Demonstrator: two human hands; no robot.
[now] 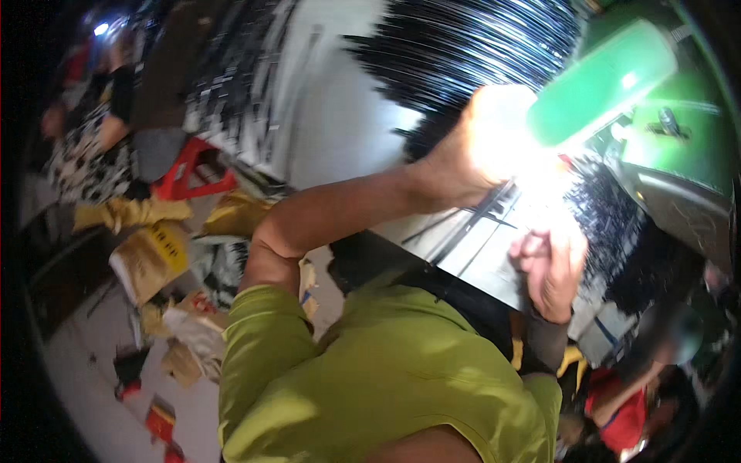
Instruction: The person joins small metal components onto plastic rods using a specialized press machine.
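Note:
My left hand (pixel 490 143) reaches in from the left to a brightly lit spot beside a green machine (pixel 671 139). Glare washes out its fingers, so what they hold does not show. Thin black strips (pixel 475 224) run from just below that hand across the edge of the white worktop (pixel 494 266). Nearer to me, my right hand (pixel 554 266) is held with its lower fingers curled in. Its fingertips fade into the glare, and anything between them is hidden. A translucent green cover (pixel 606 85) slants over the lit spot, close to the left hand.
Bundled black strips (pixel 478 38) spread over the far worktop; a dark bristly pile (pixel 606 224) lies right of my hands. At left are a red stool (pixel 197 170), paper sacks (pixel 150 262) and floor scraps. Another person in red (pixel 621 409) is at lower right.

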